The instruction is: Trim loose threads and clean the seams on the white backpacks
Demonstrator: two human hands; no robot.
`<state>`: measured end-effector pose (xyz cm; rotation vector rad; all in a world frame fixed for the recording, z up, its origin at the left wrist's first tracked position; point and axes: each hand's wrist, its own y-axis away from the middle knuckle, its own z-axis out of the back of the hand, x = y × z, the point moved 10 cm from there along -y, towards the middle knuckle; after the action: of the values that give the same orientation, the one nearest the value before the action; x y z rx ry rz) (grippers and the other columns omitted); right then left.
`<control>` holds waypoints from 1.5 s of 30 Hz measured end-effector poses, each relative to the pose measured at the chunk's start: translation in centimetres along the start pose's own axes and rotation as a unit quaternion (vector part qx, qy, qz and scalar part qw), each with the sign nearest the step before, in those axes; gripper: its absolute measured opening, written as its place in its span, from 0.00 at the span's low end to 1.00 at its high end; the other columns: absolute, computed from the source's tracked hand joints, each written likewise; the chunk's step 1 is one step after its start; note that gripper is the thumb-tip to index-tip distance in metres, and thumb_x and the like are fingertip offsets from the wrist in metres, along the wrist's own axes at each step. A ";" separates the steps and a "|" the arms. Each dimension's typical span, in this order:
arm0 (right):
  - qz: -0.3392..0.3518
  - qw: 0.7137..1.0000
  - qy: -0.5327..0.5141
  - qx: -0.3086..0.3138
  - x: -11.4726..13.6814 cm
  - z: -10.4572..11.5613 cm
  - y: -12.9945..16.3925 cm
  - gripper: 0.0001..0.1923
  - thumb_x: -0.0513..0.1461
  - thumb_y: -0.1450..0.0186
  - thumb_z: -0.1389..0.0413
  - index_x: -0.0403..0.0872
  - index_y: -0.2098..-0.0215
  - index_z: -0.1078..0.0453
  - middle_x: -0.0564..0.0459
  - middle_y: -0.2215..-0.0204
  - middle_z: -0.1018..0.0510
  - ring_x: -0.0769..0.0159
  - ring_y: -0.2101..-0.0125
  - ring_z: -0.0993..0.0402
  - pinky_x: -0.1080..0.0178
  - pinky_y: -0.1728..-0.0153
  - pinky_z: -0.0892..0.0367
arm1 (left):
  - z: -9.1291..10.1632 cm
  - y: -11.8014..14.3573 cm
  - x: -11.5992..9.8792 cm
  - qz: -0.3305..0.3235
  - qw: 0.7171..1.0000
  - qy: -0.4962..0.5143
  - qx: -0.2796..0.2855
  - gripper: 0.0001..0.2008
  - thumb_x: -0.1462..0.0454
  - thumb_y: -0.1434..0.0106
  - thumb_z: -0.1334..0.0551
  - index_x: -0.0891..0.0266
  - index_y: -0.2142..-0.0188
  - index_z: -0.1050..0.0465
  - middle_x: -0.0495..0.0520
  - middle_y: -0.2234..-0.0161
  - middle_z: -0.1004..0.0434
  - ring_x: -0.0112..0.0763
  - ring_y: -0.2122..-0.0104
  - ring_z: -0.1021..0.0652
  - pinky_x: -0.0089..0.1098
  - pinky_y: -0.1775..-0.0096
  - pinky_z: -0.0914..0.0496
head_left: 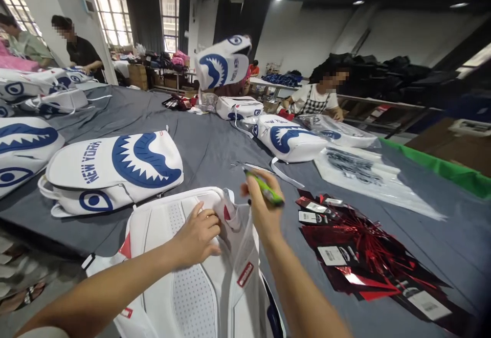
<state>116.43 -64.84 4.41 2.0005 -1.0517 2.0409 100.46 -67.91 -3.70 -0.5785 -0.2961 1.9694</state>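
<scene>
Your right hand (261, 202) is closed around a slim green pen-like tool (264, 188), raised just above the top of the white perforated backpack (199, 271) lying back-up at the near edge of the grey cloth-covered table (215, 143). Your left hand (197, 235) pinches a fold at the bag's top with curled fingers. To the right lies a heap of glossy red hang tags (356, 246); to the left, a white shark-mouth printed backpack (115, 172).

A bag-making workshop: a long grey desk (215, 149) strewn with identical white shark-mouth backpacks (115, 172), a pile of red hang tags (356, 251) at lower right, other workers (318, 97) at desks behind
</scene>
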 end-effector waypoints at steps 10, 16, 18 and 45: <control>0.001 0.999 -0.049 0.010 -1.1 0.5 6.1 0.12 0.47 0.32 0.41 0.48 0.57 0.32 0.65 0.84 0.31 0.73 0.85 0.33 0.66 0.76 0.29 | 0.5 0.6 -0.8 -0.014 1.000 0.006 -0.003 0.09 0.61 0.38 0.32 0.60 0.60 0.27 0.57 0.50 0.22 0.47 0.42 0.30 0.59 0.34 0.48; -0.037 0.994 0.105 -0.012 -5.5 7.4 15.5 0.12 0.47 0.31 0.42 0.47 0.58 0.31 0.61 0.83 0.29 0.71 0.87 0.35 0.67 0.85 0.37 | 0.2 0.6 -1.3 -0.006 1.000 -0.019 -0.010 0.08 0.60 0.36 0.33 0.60 0.63 0.29 0.54 0.49 0.22 0.48 0.40 0.32 0.60 0.33 0.53; -0.030 0.991 0.127 -0.033 -6.1 8.5 16.2 0.12 0.47 0.31 0.43 0.47 0.59 0.30 0.61 0.84 0.30 0.71 0.87 0.35 0.67 0.85 0.38 | 0.3 0.9 -2.4 -0.029 0.999 -0.032 -0.027 0.05 0.62 0.35 0.34 0.59 0.64 0.29 0.51 0.53 0.20 0.45 0.41 0.30 0.60 0.32 0.56; 0.055 0.923 0.375 0.073 -3.9 5.7 14.9 0.09 0.44 0.30 0.44 0.47 0.63 0.28 0.53 0.73 0.22 0.67 0.78 0.27 0.63 0.73 0.28 | -1.3 1.7 -4.8 -0.054 0.985 -0.150 -0.067 0.12 0.70 0.32 0.44 0.53 0.71 0.30 0.42 0.68 0.25 0.29 0.54 0.26 0.49 0.28 0.66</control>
<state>114.06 -77.55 -5.63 1.0084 -0.8547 2.6514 101.56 -72.97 -4.28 -0.3408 -0.6374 1.9379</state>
